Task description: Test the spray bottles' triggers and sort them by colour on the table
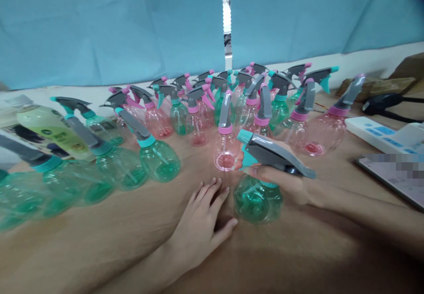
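My right hand (288, 182) is wrapped round the neck and trigger of a green spray bottle (258, 202), just above the table or resting on it; I cannot tell which. Its grey and teal spray head tilts, with the nozzle pointing left and up. Flat on the wooden table (142, 245) lies my left hand (203, 216), fingers stretched out, to the left of that bottle and apart from it. Beyond the hands stands a pink spray bottle (222, 148). Another green spray bottle (160, 159) stands to the left of it.
Several pink and green spray bottles crowd the back of the table, and more green ones line the left. A large labelled bottle (54, 128) stands behind them. At right are a white power strip (380, 130), a tablet-like device (394, 177) and a black cable (386, 104).
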Available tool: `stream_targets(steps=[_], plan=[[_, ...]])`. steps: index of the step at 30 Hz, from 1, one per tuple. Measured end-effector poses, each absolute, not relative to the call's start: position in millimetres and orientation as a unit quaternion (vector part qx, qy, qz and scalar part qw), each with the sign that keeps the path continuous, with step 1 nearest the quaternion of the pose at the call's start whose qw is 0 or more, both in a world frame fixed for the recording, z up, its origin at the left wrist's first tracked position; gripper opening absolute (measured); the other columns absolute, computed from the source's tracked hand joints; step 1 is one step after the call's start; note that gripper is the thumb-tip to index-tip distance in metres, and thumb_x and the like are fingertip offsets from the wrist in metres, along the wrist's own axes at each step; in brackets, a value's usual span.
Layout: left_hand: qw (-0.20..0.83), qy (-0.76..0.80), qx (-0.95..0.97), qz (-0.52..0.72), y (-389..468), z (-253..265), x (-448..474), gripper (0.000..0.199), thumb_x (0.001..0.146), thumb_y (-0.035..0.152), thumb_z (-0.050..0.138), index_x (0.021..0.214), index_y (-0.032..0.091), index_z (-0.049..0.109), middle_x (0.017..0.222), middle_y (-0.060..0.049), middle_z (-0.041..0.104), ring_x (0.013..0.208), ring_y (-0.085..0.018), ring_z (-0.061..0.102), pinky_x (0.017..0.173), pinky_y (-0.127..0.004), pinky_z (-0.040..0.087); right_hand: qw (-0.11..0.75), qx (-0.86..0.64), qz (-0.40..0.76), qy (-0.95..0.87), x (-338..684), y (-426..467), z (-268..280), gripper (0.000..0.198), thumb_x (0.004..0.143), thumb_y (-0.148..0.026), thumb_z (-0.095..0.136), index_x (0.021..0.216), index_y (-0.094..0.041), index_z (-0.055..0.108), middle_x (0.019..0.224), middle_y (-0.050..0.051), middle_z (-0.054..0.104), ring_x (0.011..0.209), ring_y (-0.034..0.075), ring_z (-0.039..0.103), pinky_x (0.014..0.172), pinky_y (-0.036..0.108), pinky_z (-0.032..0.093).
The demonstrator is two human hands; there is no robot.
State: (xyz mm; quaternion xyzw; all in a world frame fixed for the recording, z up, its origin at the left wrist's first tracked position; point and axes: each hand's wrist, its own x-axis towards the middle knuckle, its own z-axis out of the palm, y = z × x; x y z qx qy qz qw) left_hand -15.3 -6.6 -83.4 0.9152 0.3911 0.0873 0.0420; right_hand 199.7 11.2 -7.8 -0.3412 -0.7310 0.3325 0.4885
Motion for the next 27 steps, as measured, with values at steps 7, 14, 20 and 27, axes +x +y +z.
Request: stream_targets(steps=[7,14,20,27], plan=[[0.045,0.395,0.915,0.072,-7.2,-83.3,-15.8,0.055,0.093,0.046,0.051,0.138,0.016,0.044,0.147,-0.015,0.043,0.135,-0.032,0.038,0.109,-0.054,0.033,0.476,-0.366,0.328,-0.729,200.6,12.8,-13.2,0.014,0.079,-0.024,0.059,0.090,-0.030,0.064,0.083,-0.002,0.067,0.067,0.019,0.062,0.057,0.032,0.052],[0.044,0.395,0.915,0.067,-6.2,-83.3,-16.2,0.056,0.093,0.046,0.050,0.139,0.015,0.044,0.148,-0.016,0.041,0.136,-0.033,0.037,0.109,-0.056,0.033,0.479,-0.359,0.368,-0.712,195.7,13.5,-11.7,0.020,0.082,-0.028,0.061,0.101,-0.029,0.065,0.102,0.000,0.068,0.084,0.021,0.065,0.075,0.036,0.055],[0.040,0.391,0.917,0.063,-6.4,-81.9,-14.9,0.054,0.094,0.045,0.049,0.138,0.014,0.043,0.148,-0.015,0.041,0.137,-0.032,0.035,0.109,-0.056,0.033,0.478,-0.359,0.375,-0.708,195.0,13.3,-12.5,0.022,0.083,-0.028,0.062,0.104,-0.027,0.065,0.104,0.001,0.069,0.086,0.021,0.067,0.073,0.033,0.055],[0.029,0.387,0.918,0.076,-5.3,-84.0,-15.6,0.054,0.093,0.045,0.051,0.138,0.015,0.044,0.148,-0.015,0.042,0.136,-0.032,0.037,0.108,-0.055,0.034,0.479,-0.350,0.384,-0.708,195.6,15.4,-14.7,0.023,0.083,-0.028,0.061,0.105,-0.022,0.062,0.101,0.004,0.068,0.084,0.020,0.066,0.077,0.035,0.054]])
